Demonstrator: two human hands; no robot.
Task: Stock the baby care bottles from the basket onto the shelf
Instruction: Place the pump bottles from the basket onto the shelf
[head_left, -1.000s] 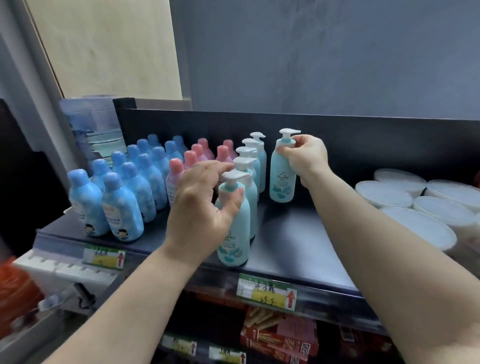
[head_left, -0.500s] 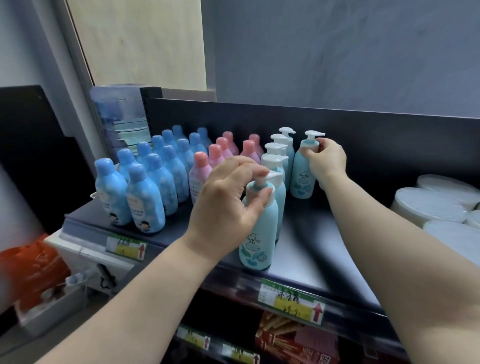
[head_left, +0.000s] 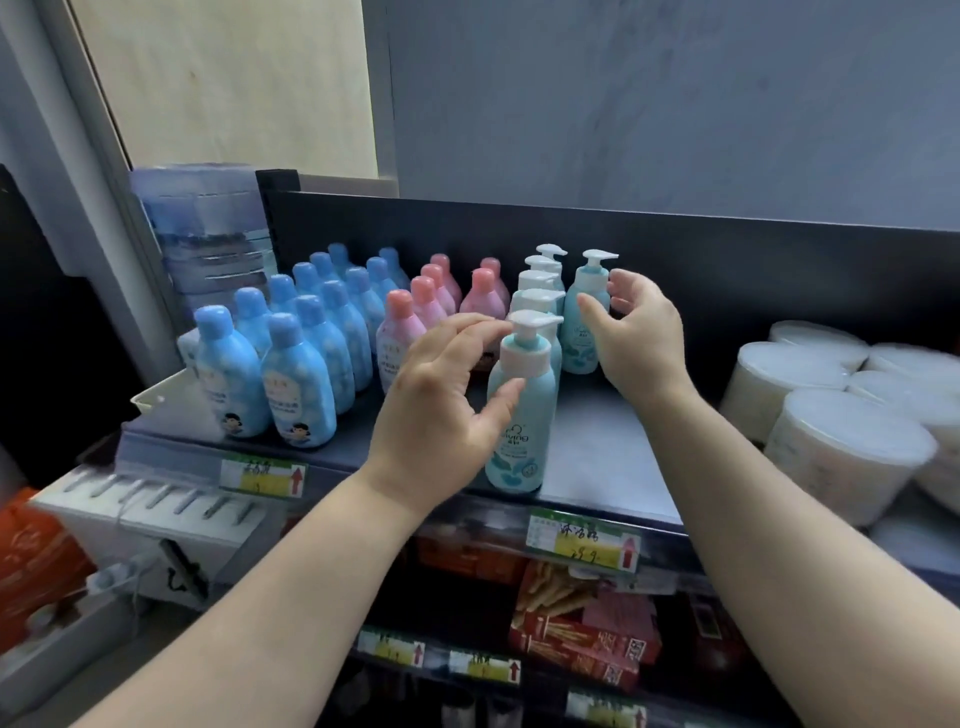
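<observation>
On the shelf (head_left: 613, 447), the left hand (head_left: 436, 410) lightly pinched the front pump bottle (head_left: 519, 431), forefinger at the pump head and thumb on the shoulder. This looked like a steadying hold to square the bottle at the shelf lip above its price tag (head_left: 582, 540). The right hand (head_left: 639, 332) was spread wide around the rear pump bottle (head_left: 584, 338), thumb in front and fingers behind. It seemed not to be gripping, so that bottle probably already stood on its own against the back panel (head_left: 727, 270), starting a second row. The pump bottles stood upright, nozzles turned rightward, in a file running front to back, probably so the labels faced the aisle. I counted six pump bottles, five in the left file and one beside it. To their left stood about six pink bottles (head_left: 397, 338) and roughly a dozen blue bottles (head_left: 296, 384) in two files, though the farthest caps overlapped and the count is unsure. At least five white tubs (head_left: 841, 457) sat well apart on the right. Bare shelf lay between the pump file and the tubs, suggesting room for more. No basket could be identified in view.
</observation>
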